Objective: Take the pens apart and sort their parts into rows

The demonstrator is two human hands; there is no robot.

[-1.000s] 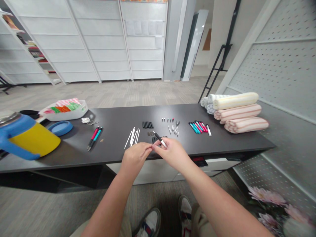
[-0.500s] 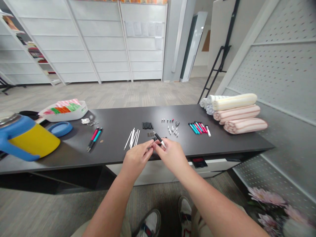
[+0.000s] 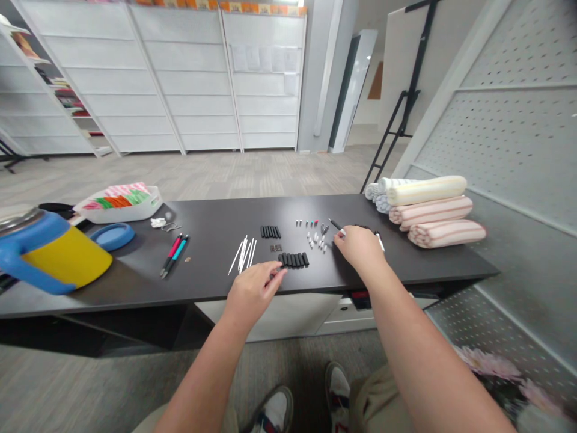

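My right hand (image 3: 360,246) is closed on a pen (image 3: 335,225) whose black front end sticks out to the upper left. It hovers over the right part of the desk, covering most of the row of coloured pen barrels there; one white barrel (image 3: 379,240) shows beyond it. My left hand (image 3: 255,290) is pinched at the desk's front edge, beside a row of black rubber grips (image 3: 294,260); what its fingertips hold, if anything, is hidden. Thin white refills (image 3: 243,255) lie just behind it. Several small white and silver parts (image 3: 317,242) lie left of my right hand.
Another row of black pieces (image 3: 271,232) and small brown pieces (image 3: 276,248) lie mid-desk. Two assembled pens (image 3: 175,255), a blue lid (image 3: 112,236), a blue-yellow jug (image 3: 58,249) and a white basket (image 3: 155,204) stand left. Rolled towels (image 3: 433,210) are stacked right.
My hands have come apart. The right has moved right with the pen, over the coloured barrels; the left stays near its place. The front row of black grips is now uncovered.
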